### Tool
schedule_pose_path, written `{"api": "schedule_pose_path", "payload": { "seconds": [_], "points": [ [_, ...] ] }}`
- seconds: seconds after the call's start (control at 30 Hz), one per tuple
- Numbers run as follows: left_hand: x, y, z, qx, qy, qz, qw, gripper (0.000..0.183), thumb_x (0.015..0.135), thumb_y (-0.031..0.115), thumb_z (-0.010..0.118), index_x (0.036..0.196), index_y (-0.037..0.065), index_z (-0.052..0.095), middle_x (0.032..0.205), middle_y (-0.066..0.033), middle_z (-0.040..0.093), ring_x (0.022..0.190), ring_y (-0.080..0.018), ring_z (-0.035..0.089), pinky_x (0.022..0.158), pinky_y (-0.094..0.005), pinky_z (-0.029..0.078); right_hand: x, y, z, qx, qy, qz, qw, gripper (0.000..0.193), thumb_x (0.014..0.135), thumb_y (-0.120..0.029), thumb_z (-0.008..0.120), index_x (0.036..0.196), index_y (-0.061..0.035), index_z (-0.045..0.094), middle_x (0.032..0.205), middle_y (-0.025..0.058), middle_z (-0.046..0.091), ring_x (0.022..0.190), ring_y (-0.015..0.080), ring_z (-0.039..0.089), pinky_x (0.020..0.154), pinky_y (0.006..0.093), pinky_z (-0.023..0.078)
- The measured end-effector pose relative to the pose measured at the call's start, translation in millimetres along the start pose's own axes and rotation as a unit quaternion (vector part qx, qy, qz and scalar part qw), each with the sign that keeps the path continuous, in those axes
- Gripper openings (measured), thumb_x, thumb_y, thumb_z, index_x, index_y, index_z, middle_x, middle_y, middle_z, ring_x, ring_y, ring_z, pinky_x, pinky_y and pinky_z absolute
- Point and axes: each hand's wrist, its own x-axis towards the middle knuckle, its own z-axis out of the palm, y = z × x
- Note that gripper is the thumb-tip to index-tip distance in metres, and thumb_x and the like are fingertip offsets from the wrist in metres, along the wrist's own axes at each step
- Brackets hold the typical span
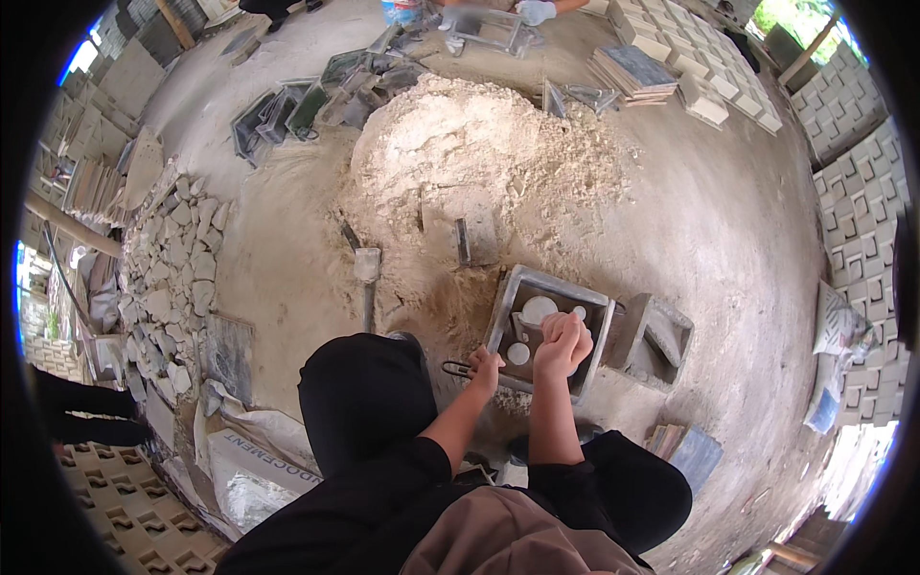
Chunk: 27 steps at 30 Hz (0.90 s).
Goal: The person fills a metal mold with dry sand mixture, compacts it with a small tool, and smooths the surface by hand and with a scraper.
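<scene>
A grey rectangular mould box [511, 292] stands on the ground before me, with pale round pieces [539, 309] inside. My left hand [486, 367] is closed at its near left corner, beside a dark wire loop handle [456, 368], and grips the box there. Over the inside of the box my right hand [565, 343] makes a fist; whatever it holds, if anything, is hidden by the fingers. Touching the right side of the box is a second grey open mould [686, 335] with a slanted piece in it.
Beyond the box rises a heap of pale sandy powder [470, 134], with a trowel-like tool [367, 268] at its left. Broken slabs [172, 278] lie left, a white sack [254, 460] nearer me. Stacked blocks [671, 43] stand far right. Another person's gloved hand [535, 11] shows far ahead.
</scene>
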Motion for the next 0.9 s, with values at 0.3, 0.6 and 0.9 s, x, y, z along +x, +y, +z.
{"api": "schedule_pose_path", "payload": {
  "seconds": [0.3, 0.6, 0.9],
  "points": [
    [-7, 16, 0, -0.004, -0.018, -0.039, 0.999, 0.044, 0.06, 0.022, 0.055, 0.1, 0.009, 0.04, 0.113, -0.0101, 0.027, 0.099, -0.0305, 0.023, 0.089, -0.0398, 0.02, 37, -4, 12, -0.163, -0.106, 0.182, 0.964, 0.036, 0.092, -0.02, 0.037, 0.059, -0.0058, 0.037, 0.053, -0.004, 0.034, 0.049, 0.0045, 0.028, 0.044, 0.0228, 0.022],
    [-9, 19, 1, -0.02, -0.002, 0.0, 1.0, 0.031, 0.065, 0.027, 0.052, 0.086, 0.01, 0.037, 0.104, -0.0096, 0.03, 0.098, -0.0254, 0.025, 0.09, -0.0381, 0.015, 28, -19, 23, -0.251, -0.11, 0.212, 0.938, 0.041, 0.094, -0.027, 0.034, 0.058, -0.0061, 0.034, 0.052, -0.0021, 0.033, 0.049, 0.0066, 0.029, 0.045, 0.0231, 0.025],
    [54, -58, -11, -0.076, -0.047, 0.02, 0.996, 0.039, 0.063, 0.031, 0.05, 0.095, 0.011, 0.044, 0.108, -0.0102, 0.032, 0.097, -0.0272, 0.027, 0.089, -0.0379, 0.018, -3, -29, 27, -0.172, -0.071, 0.173, 0.967, 0.041, 0.095, -0.023, 0.031, 0.057, -0.0074, 0.032, 0.052, -0.0023, 0.032, 0.049, 0.0069, 0.029, 0.046, 0.0233, 0.025]
  ]
}}
